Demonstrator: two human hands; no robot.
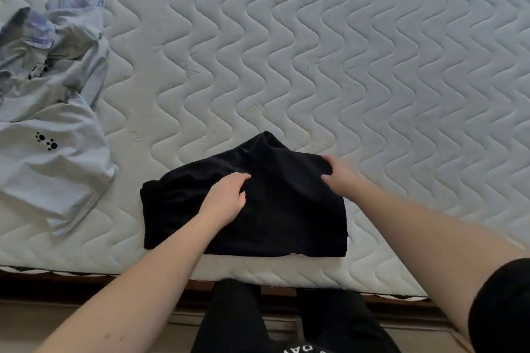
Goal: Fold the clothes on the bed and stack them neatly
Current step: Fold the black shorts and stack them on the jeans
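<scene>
The black soft-fabric garment point(258, 209), folded to a rough rectangle, lies at 6 o'clock on the white wave-quilted mattress point(344, 66), just inside the near edge, within easy reach for folding. The left hand point(226, 199) rests on its middle with fingers bent, apparently pinning the layers. The right hand point(337, 173) grips the far right corner, judged ready to square or turn that edge. A crumpled pale-blue garment with black paw prints point(54, 123) waits unfolded at 9 o'clock.

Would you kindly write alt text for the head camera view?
Two bare hands work a folded black garment on a quilted mattress: left hand resting on top, right hand gripping its far right corner. Crumpled pale blue clothes lie left.
</scene>
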